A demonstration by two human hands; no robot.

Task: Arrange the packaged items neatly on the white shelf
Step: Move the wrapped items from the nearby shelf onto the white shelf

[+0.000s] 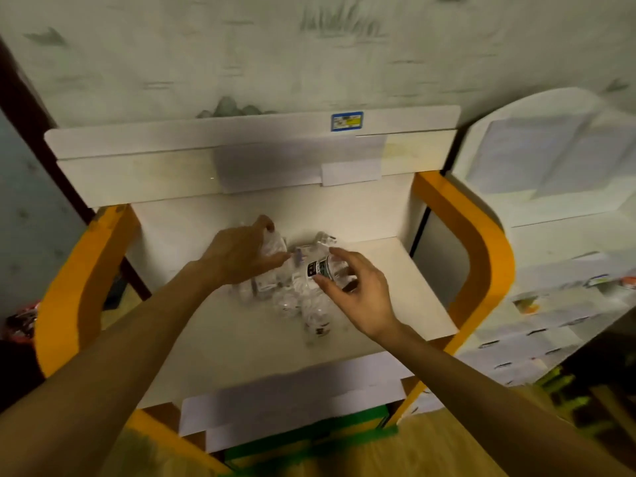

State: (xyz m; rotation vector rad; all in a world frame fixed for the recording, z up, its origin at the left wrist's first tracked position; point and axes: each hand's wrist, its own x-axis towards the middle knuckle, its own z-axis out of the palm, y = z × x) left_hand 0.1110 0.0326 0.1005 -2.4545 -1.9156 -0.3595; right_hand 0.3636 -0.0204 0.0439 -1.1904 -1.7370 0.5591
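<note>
Several clear-wrapped packaged items (296, 301) lie heaped in the middle of the white shelf (406, 280), which has orange side frames. My left hand (241, 256) closes over a clear packet (275, 244) at the heap's back left. My right hand (354, 287) grips a packet with a black and white label (321, 268) just above the heap's right side. Another labelled packet (318, 323) lies nearest the shelf's front. The frame is motion-blurred, so packet details are unclear.
The shelf's white back panel (241, 156) with a blue price tag (347, 121) rises behind the heap. Orange frames (481, 242) bound both sides. A second white display unit (557, 187) stands to the right. White lower tiers (292, 404) sit below.
</note>
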